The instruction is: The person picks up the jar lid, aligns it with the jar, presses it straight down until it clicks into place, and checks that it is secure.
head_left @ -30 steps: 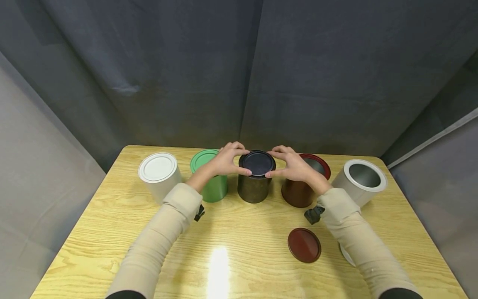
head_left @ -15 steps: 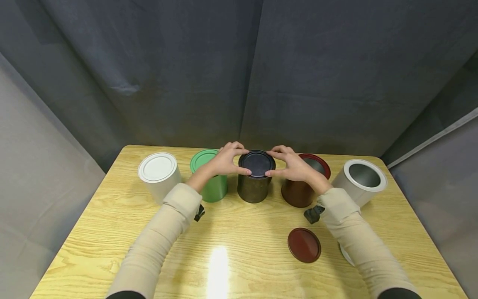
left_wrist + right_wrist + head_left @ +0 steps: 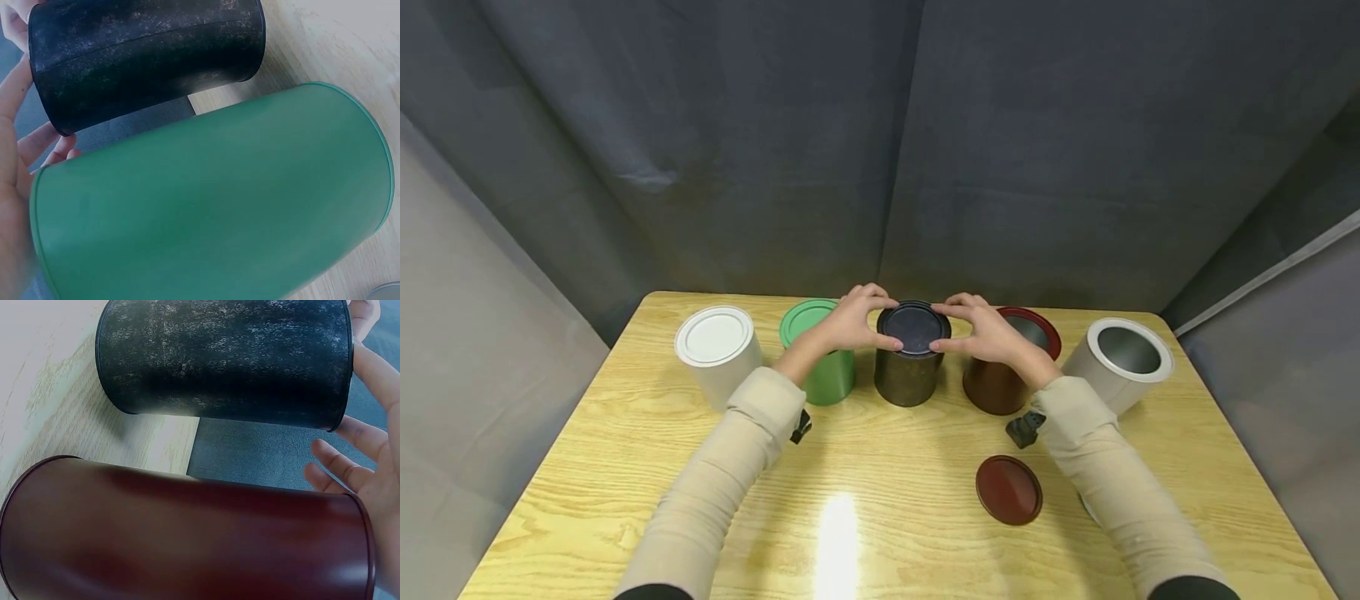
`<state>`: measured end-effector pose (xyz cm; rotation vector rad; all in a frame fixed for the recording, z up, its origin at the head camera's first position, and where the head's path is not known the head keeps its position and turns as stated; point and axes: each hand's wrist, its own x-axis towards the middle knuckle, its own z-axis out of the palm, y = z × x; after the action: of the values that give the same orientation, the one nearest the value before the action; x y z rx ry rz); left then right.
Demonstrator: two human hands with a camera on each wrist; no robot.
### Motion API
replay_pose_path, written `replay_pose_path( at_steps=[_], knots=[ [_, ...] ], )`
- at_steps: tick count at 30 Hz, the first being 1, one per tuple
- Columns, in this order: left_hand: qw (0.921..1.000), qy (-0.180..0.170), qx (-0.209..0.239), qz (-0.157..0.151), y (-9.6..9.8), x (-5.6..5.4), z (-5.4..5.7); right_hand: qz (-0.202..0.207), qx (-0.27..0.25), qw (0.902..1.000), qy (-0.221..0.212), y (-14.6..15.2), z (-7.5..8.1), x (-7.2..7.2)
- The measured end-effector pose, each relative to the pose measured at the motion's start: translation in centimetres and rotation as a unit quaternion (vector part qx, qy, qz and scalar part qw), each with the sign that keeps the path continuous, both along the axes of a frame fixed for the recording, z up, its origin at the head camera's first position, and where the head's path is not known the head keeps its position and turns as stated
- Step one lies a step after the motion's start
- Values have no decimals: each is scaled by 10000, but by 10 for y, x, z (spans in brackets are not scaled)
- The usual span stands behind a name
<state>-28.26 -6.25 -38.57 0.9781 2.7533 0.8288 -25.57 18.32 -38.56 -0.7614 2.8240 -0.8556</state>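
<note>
A black lid (image 3: 915, 328) sits on top of a dark, mottled can (image 3: 906, 382) at the back middle of the table. My left hand (image 3: 853, 323) grips the lid's left rim, thumb in front and fingers behind. Opposite it, my right hand (image 3: 983, 330) holds the right rim the same way. Both wrist views show the dark can (image 3: 147, 56) upright on the table, with fingertips at its lidded end. Beneath my left wrist stands a green can (image 3: 212, 200) with a green lid (image 3: 807, 320). A brown-red can (image 3: 187, 531) without its lid stands beneath my right hand.
A white can (image 3: 717, 337) with its lid on stands far left. An uncovered white can (image 3: 1093, 375) stands at the right. The brown-red lid (image 3: 1009, 490) lies at front right, and a pale edge shows beneath my right sleeve. A dark curtain (image 3: 880, 150) hangs behind the table (image 3: 737, 508).
Both hands keep to the black lid's rim with almost no movement. The whole head view has shifted very slightly.
</note>
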Motion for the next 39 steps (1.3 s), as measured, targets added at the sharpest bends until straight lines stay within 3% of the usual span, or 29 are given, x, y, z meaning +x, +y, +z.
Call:
replay_pose_path(
  at_steps=[21, 29, 39],
  knots=[
    [9997, -234, -8, -19, 2, -1, 1, -51, 214, 9997, -88, 2, 3, -2],
    [9998, -141, 105, -27, 0, 3, 1, -83, 241, 9995, -191, -1, 5, 0],
    [10000, -72, -31, -28, -1, 6, 6, -14, 311, 9995, 15, -1, 6, -1]
  ],
)
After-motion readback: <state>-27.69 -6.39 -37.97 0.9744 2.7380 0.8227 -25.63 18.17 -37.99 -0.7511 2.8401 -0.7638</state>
